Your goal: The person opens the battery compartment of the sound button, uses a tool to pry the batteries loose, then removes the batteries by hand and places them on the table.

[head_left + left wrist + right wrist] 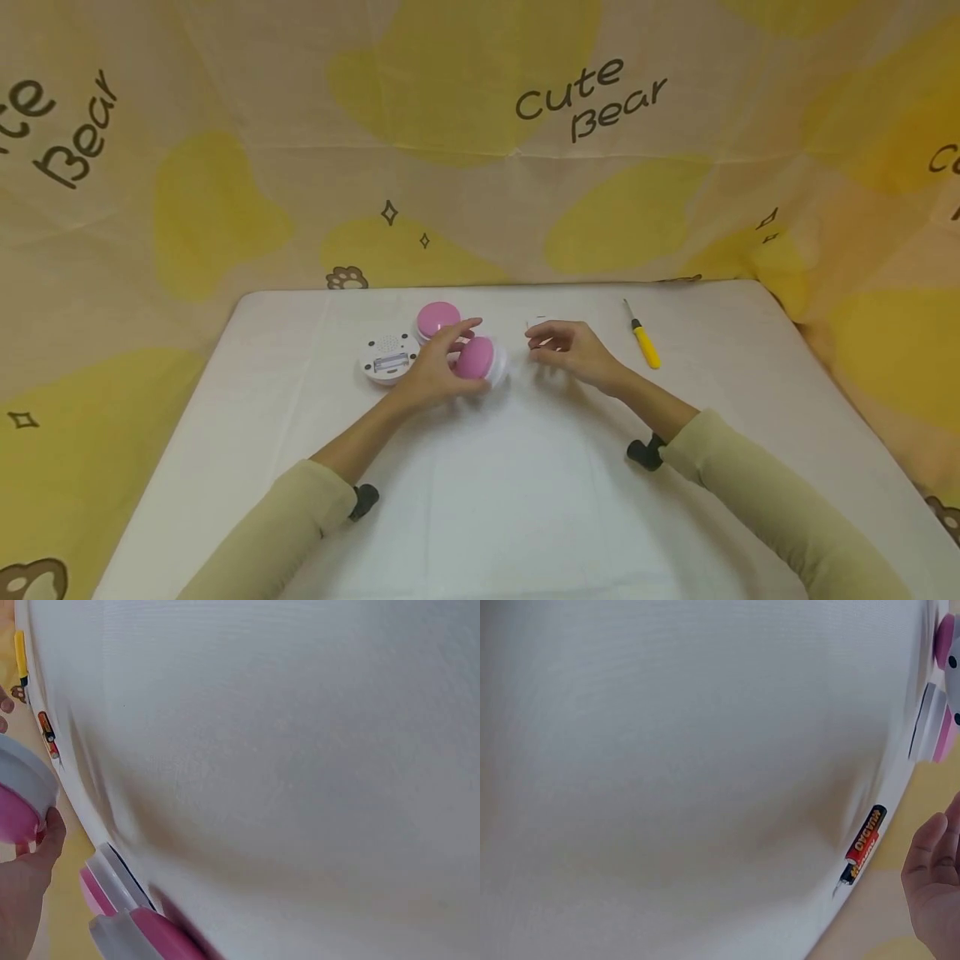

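Note:
My left hand [435,371] holds a pink-topped white round push-button device [474,358] between thumb and fingers, tilted on its side above the table. In the left wrist view its white base [30,769] faces away from the palm. Beside that hand lies a second such device, upside down, its underside [388,343] showing an uncovered battery compartment. Just behind stands a third, its pink dome [438,318] up. My right hand [577,354] hovers to the right with fingers loosely bent and nothing visible in them. Two red and black batteries [865,836] lie near it.
A screwdriver [647,346] with a yellow handle lies at the right rear of the white-covered table [510,500]. A yellow patterned cloth [480,150] hangs behind the table's back edge. Dark wrist mounts [645,454] stick out at both sleeves.

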